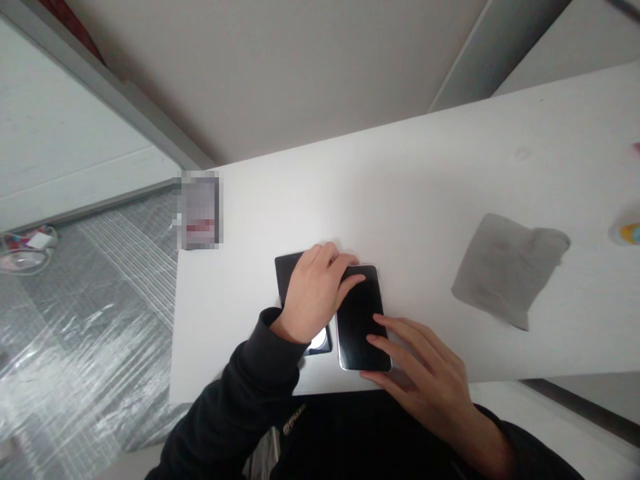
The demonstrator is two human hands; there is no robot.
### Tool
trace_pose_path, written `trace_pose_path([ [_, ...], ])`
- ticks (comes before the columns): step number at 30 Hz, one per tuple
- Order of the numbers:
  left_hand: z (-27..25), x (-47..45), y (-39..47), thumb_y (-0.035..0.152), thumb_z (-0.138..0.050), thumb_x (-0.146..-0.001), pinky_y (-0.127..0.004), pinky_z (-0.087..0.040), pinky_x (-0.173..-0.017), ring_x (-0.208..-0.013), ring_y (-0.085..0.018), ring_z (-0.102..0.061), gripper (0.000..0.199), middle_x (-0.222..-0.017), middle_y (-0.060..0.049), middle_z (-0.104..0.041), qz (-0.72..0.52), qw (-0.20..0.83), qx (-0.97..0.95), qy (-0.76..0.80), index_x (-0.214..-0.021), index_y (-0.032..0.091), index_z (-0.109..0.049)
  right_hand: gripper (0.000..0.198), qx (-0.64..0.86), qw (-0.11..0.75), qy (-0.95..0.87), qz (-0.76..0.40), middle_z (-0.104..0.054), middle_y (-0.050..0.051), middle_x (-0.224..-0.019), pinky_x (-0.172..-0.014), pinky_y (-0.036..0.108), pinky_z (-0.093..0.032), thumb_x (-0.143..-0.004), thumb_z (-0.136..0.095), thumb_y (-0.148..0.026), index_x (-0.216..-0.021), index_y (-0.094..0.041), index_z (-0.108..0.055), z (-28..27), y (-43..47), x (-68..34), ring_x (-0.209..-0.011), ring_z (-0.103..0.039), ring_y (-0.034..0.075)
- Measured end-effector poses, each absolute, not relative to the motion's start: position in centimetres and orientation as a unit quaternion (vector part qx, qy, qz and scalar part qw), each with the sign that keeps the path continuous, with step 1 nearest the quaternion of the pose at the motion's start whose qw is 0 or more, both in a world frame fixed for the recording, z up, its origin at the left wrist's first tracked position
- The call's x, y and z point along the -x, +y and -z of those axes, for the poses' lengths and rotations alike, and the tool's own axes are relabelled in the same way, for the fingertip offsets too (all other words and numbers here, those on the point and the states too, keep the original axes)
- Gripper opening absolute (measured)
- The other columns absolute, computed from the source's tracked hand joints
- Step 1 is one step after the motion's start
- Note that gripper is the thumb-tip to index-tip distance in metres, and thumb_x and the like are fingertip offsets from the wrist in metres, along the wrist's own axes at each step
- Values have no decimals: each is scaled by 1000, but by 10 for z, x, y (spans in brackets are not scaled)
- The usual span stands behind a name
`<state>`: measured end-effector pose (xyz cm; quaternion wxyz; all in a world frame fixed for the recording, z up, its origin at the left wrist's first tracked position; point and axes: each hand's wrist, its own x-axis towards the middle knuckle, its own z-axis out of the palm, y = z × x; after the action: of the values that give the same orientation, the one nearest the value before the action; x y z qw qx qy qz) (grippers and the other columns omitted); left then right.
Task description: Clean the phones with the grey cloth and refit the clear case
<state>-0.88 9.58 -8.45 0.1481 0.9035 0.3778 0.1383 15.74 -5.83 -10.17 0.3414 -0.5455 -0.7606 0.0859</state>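
Note:
A smartphone [361, 327] with a black screen and a silvery rim is near the front edge of the white table [420, 200]. My left hand [317, 287] holds its top end, thumb over the screen and fingers at the upper edge. At the lower right, my right hand [430, 367] grips it with two fingertips on the screen's right side and the thumb by the bottom edge. Left of the phone lies a second flat black device [287, 270], largely covered by my left hand and sleeve; a bright reflection shows on its lower part.
A crumpled grey cloth [505, 270] lies to the right. At the table's left edge is a blurred-out rectangular item [201, 212]. A small yellow-and-white object [629, 233] stands far right. Shiny sheeting [115, 313] covers the floor at left; a wall borders the table's back.

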Motion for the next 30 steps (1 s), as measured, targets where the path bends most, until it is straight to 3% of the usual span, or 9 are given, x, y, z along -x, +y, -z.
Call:
trace_pose_path([
  [7, 80, 7, 96, 30, -64, -99, -38, -51, -76, -83, -24, -59, 16, -89, -6, -64, -158, 148, -902, 374, -101, 16, -71, 31, 548, 332, -764, -74, -74, 20, -119, -100, 53, -54, -95, -71, -41, -110, -14, -67, 107, -59, -154, -120, -65, 34],
  [13, 85, 7, 97, 32, -67, -97, -39, -52, -77, -84, -23, -61, 15, -89, -5, -65, -159, 153, -898, 381, -99, 18, -71, 30, 549, 318, -764, -114, -71, 19, -120, -101, 50, -56, -96, -69, -43, -109, -16, -64, 104, -55, -155, -123, -63, 33],
  [16, 86, 9, 98, 33, -67, -97, -42, -52, -85, -91, -24, -63, 16, -92, -5, -66, -163, 161, -897, 378, -100, 17, -70, 48, 578, 301, -747, -130, -63, 24, -134, -101, 56, -56, -97, -63, -54, -123, -14, -59, 105, -54, -156, -128, -59, 37],
  [19, 81, 11, 98, 29, -69, -96, -40, -53, -88, -94, -22, -64, 13, -97, -5, -68, -210, 234, -877, 363, -101, 17, -68, 76, 623, 293, -715, -120, -49, 32, -150, -108, 71, -45, -93, -59, -67, -141, -8, -45, 110, -55, -155, -140, -48, 45],
  [21, 76, 12, 99, 26, -72, -94, -34, -54, -81, -91, -19, -65, 11, -99, -4, -68, -251, 319, -838, 365, -102, 19, -68, 70, 629, 290, -711, -121, -48, 30, -152, -110, 75, -39, -92, -61, -67, -135, -12, -50, 112, -56, -156, -144, -42, 48],
  [24, 72, 13, 100, 26, -74, -90, -26, -51, -64, -82, -15, -64, 10, -99, -3, -68, -293, 442, -750, 396, -97, 21, -69, 51, 616, 319, -698, -177, -60, 23, -142, -106, 69, -48, -90, -68, -62, -118, -20, -59, 109, -57, -157, -136, -53, 45],
  [27, 74, 14, 103, 31, -76, -88, -26, -48, -57, -69, -14, -62, 13, -85, -1, -69, -297, 537, -659, 435, -92, 21, -67, 44, 606, 364, -618, -344, -74, 13, -118, -89, 50, -62, -95, -67, -50, -128, -25, -54, 101, -62, -157, -108, -72, 32],
  [30, 79, 15, 107, 34, -76, -87, -27, -46, -55, -61, -14, -59, 16, -69, 1, -64, -301, 575, -614, 450, -91, 22, -67, 41, 562, 421, -497, -510, -78, 7, -109, -83, 38, -65, -101, -60, -42, -137, -27, -48, 98, -65, -156, -93, -77, 22],
])
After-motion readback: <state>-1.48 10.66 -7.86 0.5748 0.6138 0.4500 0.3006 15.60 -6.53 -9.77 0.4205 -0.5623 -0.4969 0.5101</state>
